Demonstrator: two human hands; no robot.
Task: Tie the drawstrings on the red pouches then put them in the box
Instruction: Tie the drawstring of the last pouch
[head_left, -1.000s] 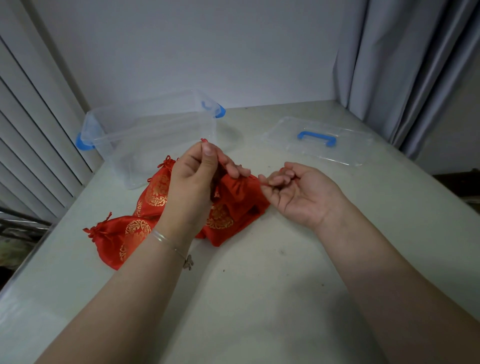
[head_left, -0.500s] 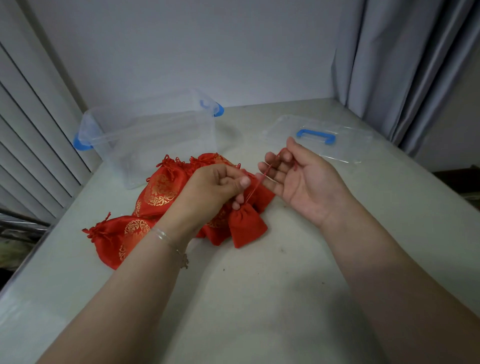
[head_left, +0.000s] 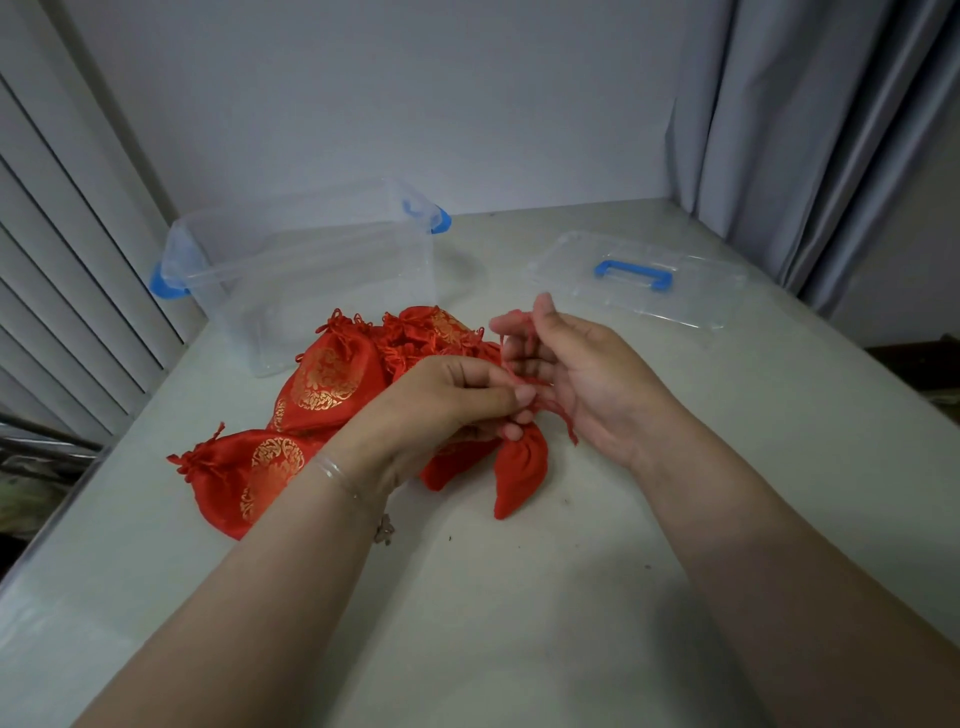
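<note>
Left hand (head_left: 447, 400) pinches neck of small pouch (head_left: 519, 473) hanging just below fingers. Right hand (head_left: 582, 379) holds drawstring (head_left: 558, 408) looped over fingers. Best: keep neck pinched, cinch knot snug. Box (head_left: 311, 280) beyond left hand, no pouches inside.

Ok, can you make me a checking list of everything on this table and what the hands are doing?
Surface: pale table, a few small dark specks near the middle.
Job's things: small red pouch lying in front of the hands, neck gathered, red drawstring being worked. Pile of red pouches with gold prints behind it. Clear box with blue latches stands open; no pouch seen inside.
Clutter: clear lid with blue handle lying flat to the right.
Hands: left hand pinches the pouch's neck; right hand holds the drawstring looped over its fingers.
Cables: nothing seen.
Surroundings: grey curtain right, white slats left, plain wall behind.
</note>
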